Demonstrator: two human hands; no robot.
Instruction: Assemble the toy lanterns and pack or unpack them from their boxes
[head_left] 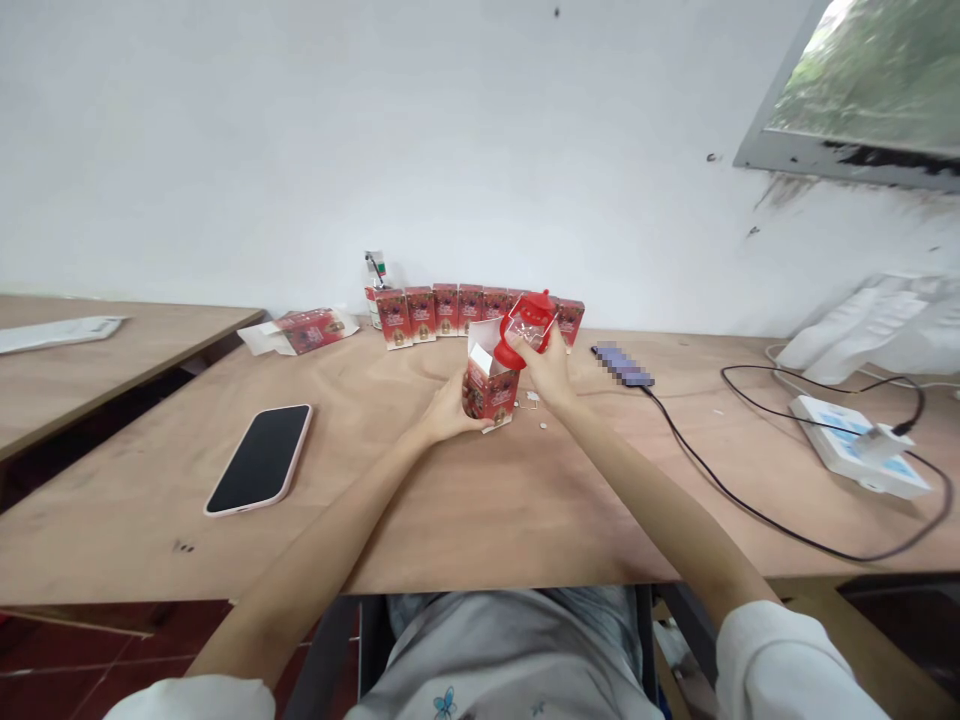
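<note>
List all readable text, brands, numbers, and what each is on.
No text can be read for certain.
Box in left hand: pale lettering, too small and blurred.
Boxes in the row: same.
Flat red packaging: too blurred.
Power strip: blue markings, unreadable.
Cabled phone: pixelated.

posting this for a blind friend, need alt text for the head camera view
A person's left hand steadies an open red box on a wooden table while the right hand holds a red lantern-shaped item at its top. Behind stands a row of red boxes; a phone lies left.
</note>
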